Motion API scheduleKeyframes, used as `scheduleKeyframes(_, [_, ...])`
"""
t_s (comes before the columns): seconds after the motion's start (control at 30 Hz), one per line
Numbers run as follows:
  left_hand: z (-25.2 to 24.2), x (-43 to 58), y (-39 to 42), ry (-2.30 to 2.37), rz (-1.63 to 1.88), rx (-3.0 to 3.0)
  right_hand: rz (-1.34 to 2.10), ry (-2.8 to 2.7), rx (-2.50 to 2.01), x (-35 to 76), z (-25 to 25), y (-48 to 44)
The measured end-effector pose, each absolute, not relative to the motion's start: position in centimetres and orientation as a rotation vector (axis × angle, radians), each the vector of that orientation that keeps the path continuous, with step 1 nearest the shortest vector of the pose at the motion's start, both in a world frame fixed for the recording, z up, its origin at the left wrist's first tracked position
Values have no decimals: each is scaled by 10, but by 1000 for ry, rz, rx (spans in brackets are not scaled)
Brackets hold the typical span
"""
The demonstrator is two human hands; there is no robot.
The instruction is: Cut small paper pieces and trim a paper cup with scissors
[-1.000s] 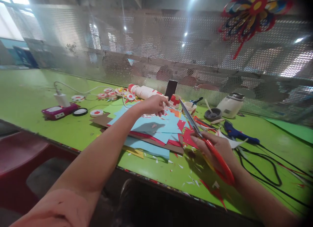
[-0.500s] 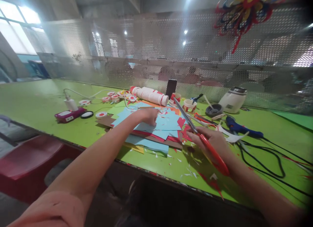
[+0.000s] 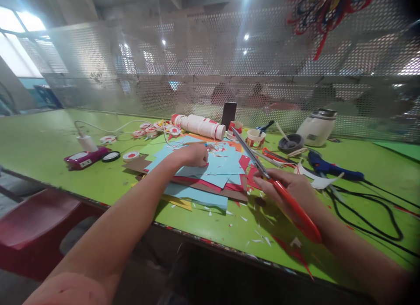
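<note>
Left hand's (image 3: 193, 153) fingers (image 3: 204, 159) rest on blue paper (image 3: 223, 166); right hand (image 3: 293, 192) grips scissors (image 3: 257, 161).

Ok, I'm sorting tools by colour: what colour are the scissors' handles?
Red handles on the scissors in the right hand, clearest in the head view.

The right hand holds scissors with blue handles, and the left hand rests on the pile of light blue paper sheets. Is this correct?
Not quite. The head view shows that the scissors in the right hand have red handles, not blue. The rest is correct: the left hand rests on the pile of light blue paper sheets.
</note>
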State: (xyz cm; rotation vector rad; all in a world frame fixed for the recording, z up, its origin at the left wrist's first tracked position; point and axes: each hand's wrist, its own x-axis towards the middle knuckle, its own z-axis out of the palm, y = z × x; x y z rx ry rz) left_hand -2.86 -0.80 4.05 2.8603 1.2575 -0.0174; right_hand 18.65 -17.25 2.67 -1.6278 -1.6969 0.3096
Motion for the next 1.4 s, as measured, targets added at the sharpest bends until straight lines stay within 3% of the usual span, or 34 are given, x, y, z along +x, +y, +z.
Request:
scheduleKeyframes(0.8, [56, -49, -14, 1136, 352, 2561, 303, -1648, -1652, 182, 28, -174])
scheduleKeyframes(1.1, [55, -48, -15, 876, 732, 1925, 260, -1666, -1650, 183, 29, -173])
scheduleKeyframes(1.4, [54, -44, -19, 647, 791, 1626, 233, -1690, -1657, 188, 26, -169])
